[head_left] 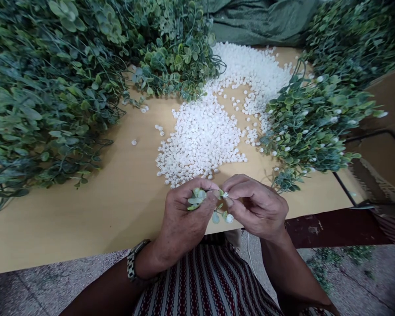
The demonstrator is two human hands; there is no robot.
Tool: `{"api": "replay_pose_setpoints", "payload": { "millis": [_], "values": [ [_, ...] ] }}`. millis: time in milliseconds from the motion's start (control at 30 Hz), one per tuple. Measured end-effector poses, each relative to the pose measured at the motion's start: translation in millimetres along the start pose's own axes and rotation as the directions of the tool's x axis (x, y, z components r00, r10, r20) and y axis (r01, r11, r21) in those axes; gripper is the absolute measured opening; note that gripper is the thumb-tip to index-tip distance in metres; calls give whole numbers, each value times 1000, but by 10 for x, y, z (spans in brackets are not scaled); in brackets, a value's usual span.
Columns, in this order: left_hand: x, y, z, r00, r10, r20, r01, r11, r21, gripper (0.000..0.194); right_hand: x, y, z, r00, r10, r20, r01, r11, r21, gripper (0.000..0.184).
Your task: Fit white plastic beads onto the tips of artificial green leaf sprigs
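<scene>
My left hand [187, 215] pinches an artificial leafy sprig [197, 197] between thumb and forefinger, its green leaves showing on both sides of the fingers. Close by on the right, my right hand [258, 204] grips a small white flower bead [224, 195] at the sprig's tip with thumb and forefinger. Another white bead [229, 218] sits on a lower branch of the same sprig, beneath the fingertips. Both hands are over the table's near edge. Just beyond them lies a heap of loose white beads [200, 136].
Piles of artificial greenery [52, 87] cover the table's left side. At the right, a bunch of greenery [316, 118] carries white beads, beside a cardboard box [391, 96] and a black metal frame [342, 188]. Dark green cloth [263, 22] lies at the back.
</scene>
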State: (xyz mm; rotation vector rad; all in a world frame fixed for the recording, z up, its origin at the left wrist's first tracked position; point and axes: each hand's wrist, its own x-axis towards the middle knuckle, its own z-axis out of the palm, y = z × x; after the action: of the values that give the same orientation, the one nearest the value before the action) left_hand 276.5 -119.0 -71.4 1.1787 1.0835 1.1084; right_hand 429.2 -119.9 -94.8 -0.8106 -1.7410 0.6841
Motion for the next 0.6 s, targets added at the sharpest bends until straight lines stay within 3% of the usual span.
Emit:
{"api": "replay_pose_setpoints", "payload": {
  "millis": [600],
  "values": [
    [-15, 16, 38, 999, -27, 22, 25, 998, 54, 15, -39, 28, -15, 1000, 23, 21, -23, 1000, -14, 20]
  ]
}}
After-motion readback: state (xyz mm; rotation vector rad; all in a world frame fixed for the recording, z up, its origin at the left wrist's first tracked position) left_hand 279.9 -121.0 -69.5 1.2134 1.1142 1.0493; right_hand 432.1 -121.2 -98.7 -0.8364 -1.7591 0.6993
